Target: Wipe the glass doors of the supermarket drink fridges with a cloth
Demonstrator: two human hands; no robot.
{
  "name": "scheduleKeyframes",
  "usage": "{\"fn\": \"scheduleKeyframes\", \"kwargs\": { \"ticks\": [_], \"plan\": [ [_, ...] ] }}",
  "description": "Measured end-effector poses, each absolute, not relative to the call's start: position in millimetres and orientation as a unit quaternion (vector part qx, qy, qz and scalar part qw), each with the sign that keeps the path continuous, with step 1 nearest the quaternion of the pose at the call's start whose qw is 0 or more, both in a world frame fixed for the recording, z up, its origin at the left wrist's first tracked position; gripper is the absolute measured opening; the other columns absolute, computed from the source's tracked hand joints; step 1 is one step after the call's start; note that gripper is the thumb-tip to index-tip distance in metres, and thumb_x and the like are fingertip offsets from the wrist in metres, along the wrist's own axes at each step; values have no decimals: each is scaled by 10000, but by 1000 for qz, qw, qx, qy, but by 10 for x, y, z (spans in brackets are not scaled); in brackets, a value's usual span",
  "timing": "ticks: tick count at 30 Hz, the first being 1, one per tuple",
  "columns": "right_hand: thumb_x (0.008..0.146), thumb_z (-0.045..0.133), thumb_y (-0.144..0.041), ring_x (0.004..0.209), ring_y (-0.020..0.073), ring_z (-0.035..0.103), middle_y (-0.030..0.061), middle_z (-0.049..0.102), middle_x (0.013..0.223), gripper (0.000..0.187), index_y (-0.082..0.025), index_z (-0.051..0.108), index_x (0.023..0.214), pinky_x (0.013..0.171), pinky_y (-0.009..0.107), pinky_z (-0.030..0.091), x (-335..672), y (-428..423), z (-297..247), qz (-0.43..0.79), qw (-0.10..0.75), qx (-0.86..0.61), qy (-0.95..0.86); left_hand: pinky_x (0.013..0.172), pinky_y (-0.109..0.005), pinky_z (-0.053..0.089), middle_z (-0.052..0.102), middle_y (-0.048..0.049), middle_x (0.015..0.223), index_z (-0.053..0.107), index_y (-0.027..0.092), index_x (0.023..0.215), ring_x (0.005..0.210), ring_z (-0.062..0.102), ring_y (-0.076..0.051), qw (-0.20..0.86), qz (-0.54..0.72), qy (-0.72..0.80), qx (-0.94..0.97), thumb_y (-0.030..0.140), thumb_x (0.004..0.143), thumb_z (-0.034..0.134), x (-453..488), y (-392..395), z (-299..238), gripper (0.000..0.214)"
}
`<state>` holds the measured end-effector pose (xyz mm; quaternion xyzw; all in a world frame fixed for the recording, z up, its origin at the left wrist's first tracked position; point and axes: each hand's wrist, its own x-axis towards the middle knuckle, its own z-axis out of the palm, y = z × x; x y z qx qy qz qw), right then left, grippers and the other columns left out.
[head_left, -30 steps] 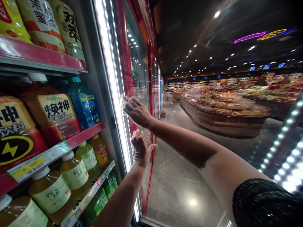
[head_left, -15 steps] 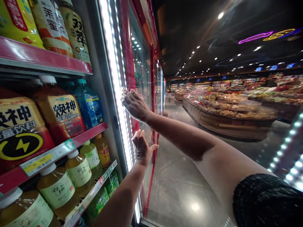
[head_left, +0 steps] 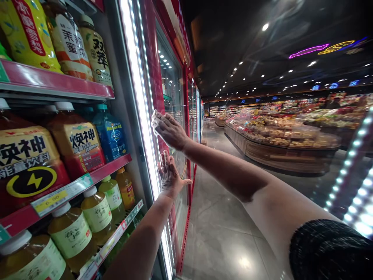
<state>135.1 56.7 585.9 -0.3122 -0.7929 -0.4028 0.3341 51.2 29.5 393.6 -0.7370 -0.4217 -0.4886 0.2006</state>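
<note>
My right hand (head_left: 170, 128) reaches across to the upper part of the cooler's transparent door (head_left: 171, 77), beside the bright LED strip (head_left: 136, 77). Under its fingertips a crumpled white cloth (head_left: 154, 120) shows, pressed against the surface; whether it is cloth or paper I cannot tell. Lower down, my left hand (head_left: 170, 175) is open, its fingers stretched upward and its thumb out to the right. It lies against or just in front of the same door, near the light strip, and holds nothing visible.
Shelves on the left carry several drink bottles (head_left: 84, 144), with a price tag (head_left: 49, 202) along one edge. Red-framed cooler doors run on into the distance. To the right, a wood-sided display island (head_left: 271, 155) piled with goods stands on the grey floor (head_left: 221, 217).
My left hand has moved up and slightly left, its fingers now straighter. My right hand stays near the same height with the white cloth. The view has shifted slightly.
</note>
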Motion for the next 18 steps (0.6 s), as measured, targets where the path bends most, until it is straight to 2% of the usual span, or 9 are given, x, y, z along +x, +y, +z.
{"fn": "scheduleKeyframes", "kwargs": {
  "ticks": [3, 6, 8, 10, 11, 15, 18],
  "plan": [
    [1021, 345, -80, 1567, 218, 274, 55, 462, 1611, 527, -217, 482, 1512, 1320, 529, 217, 1511, 522, 6062, -409, 391, -326, -757, 1175, -697, 271, 349, -361, 1553, 323, 77, 1474, 1487, 331, -484, 225, -502, -382, -743, 654, 588, 883, 447, 351, 3972, 1196],
    [1047, 312, -125, 1572, 211, 258, 57, 442, 1624, 516, -225, 454, 1533, 1325, 512, 204, 1615, 446, 6095, -402, 413, -334, -746, 1144, -615, 375, 421, -325, 1496, 472, 80, 1347, 1423, 415, -448, 233, -535, -352, -732, 697, 720, 764, 344, 399, 4113, 927],
    [1052, 303, -129, 1570, 205, 263, 57, 433, 1630, 515, -229, 452, 1535, 1324, 495, 218, 1647, 389, 6041, -399, 406, -336, -750, 1098, -561, 442, 547, -272, 1350, 547, 97, 1252, 1316, 516, -391, 225, -544, -340, -733, 676, 843, 645, 246, 445, 4312, 716],
    [1053, 314, -133, 1569, 204, 265, 47, 433, 1630, 520, -242, 435, 1547, 1321, 489, 232, 1658, 346, 5986, -402, 400, -338, -751, 1073, -540, 463, 624, -222, 1199, 557, 98, 1258, 1225, 580, -339, 218, -565, -339, -720, 602, 966, 485, 140, 513, 4598, 587],
    [1052, 324, -133, 1569, 206, 264, 43, 434, 1630, 525, -245, 422, 1555, 1320, 490, 235, 1659, 332, 5965, -404, 395, -340, -751, 1089, -540, 452, 625, -223, 1199, 549, 89, 1285, 1227, 581, -331, 221, -587, -328, -706, 598, 988, 430, 92, 555, 4762, 601],
    [1027, 368, -90, 1574, 217, 248, 52, 417, 1639, 577, -218, 365, 1590, 1319, 497, 225, 1684, 302, 5841, -411, 363, -343, -763, 1208, -519, 338, 504, -304, 1424, 451, 36, 1443, 1419, 455, -338, 220, -666, -230, -675, 693, 982, 327, 30, 737, 5383, 813],
    [1003, 418, -68, 1563, 206, 285, 52, 426, 1633, 628, -219, 330, 1607, 1318, 480, 235, 1779, 250, 5648, -417, 332, -330, -779, 1276, -480, 243, 445, -230, 1558, 411, 141, 1534, 1530, 334, -304, 161, -648, -208, -714, 793, 939, 217, 134, 849, 5613, 904]
  ]
}}
